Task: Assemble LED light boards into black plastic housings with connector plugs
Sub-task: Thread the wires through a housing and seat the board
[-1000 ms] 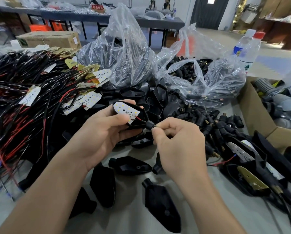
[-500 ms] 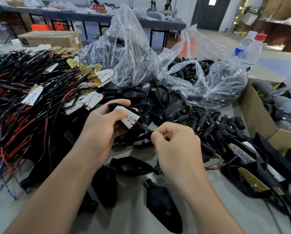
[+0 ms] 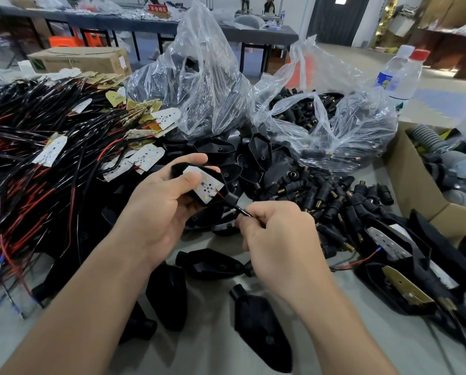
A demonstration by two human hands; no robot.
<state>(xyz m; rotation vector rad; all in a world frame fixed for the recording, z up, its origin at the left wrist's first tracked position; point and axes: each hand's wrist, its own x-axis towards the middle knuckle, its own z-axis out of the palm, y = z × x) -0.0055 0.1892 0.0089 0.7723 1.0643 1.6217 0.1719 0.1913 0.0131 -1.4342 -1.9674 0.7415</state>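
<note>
My left hand [image 3: 161, 209] grips a black plastic housing [image 3: 226, 196] with a white LED board [image 3: 204, 185] lying in it, thumb pressing on the board. A red wire runs from the board through the housing's neck. My right hand [image 3: 277, 239] pinches the black cable [image 3: 242, 211] that comes out of that neck, just right of the housing. Loose black connector plugs [image 3: 332, 201] lie scattered behind my right hand. Empty housings [image 3: 261, 326] lie on the table below my hands.
A heap of red and black wired LED boards [image 3: 50, 158] fills the left. Two clear bags hold housings [image 3: 207, 85] and plugs [image 3: 321, 123]. Assembled units [image 3: 394, 255] lie at right beside a cardboard box [image 3: 415, 190]. Two water bottles [image 3: 402, 74] stand behind.
My left hand has tilted the housing so the board faces more toward me. My right hand has drawn the cable down and right, out of the neck.
</note>
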